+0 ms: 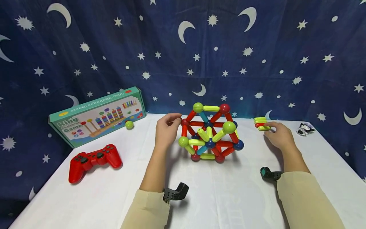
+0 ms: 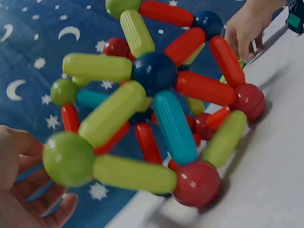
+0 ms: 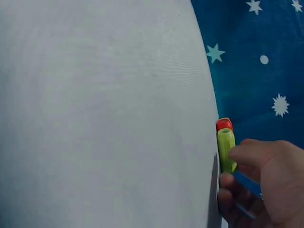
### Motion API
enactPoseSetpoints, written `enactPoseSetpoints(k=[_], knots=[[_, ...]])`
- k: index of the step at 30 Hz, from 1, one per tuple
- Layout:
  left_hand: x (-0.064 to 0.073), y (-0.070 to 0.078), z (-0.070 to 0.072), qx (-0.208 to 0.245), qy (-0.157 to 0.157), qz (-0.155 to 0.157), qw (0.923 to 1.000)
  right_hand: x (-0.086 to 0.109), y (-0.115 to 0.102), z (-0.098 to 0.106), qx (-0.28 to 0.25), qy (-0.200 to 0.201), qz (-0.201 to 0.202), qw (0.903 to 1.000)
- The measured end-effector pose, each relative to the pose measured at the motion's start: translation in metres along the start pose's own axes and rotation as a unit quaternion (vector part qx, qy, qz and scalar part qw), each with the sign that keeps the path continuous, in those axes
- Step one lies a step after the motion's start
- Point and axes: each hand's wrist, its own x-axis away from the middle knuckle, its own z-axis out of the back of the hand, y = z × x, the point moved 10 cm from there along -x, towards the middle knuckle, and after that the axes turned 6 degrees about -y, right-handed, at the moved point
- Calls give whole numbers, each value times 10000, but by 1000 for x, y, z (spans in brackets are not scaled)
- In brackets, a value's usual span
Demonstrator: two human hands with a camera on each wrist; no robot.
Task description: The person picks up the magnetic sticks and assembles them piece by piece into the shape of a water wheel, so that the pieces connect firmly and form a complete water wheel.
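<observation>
A magnetic-stick structure (image 1: 210, 143) of red, blue and yellow-green balls and sticks stands on the white table. Beside its left side is my left hand (image 1: 167, 130), thumb close to a red ball (image 1: 184, 122); contact is unclear. The left wrist view shows loosely spread fingers (image 2: 40, 194) behind a yellow-green ball (image 2: 69, 158). At the table's far right, my right hand (image 1: 280, 135) pinches a yellow-green magnetic stick (image 3: 227, 149) with thumb and fingers. A red stick (image 1: 259, 125) and another yellow-green stick (image 1: 260, 120) lie directly behind it.
A red game controller (image 1: 95, 160) lies at the left. Behind it stands a Ring Challenge Game box (image 1: 98, 116), with a loose yellow-green ball (image 1: 129, 124) in front. A small black-and-white figure (image 1: 305, 129) sits right of my right hand. A dark star-patterned cloth (image 1: 171, 38) hangs behind.
</observation>
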Motion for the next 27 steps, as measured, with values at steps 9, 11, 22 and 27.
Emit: enactPoseSetpoints(k=[9,11,22,27], knots=[[0,-39,-7,674,-89,313,9972,2,-21,-4,1400,-589,613,9865],[1,-41,-9,737,-141,354,9966,3,-25,-7,1405,-885,677,9838],[4,-45,-14,1064,-42,503,9930,54,-107,25,494,-599,1948,9778],[5,-48,-15,1020,-80,537,9933,96,-159,55,111,247,2457,9690]])
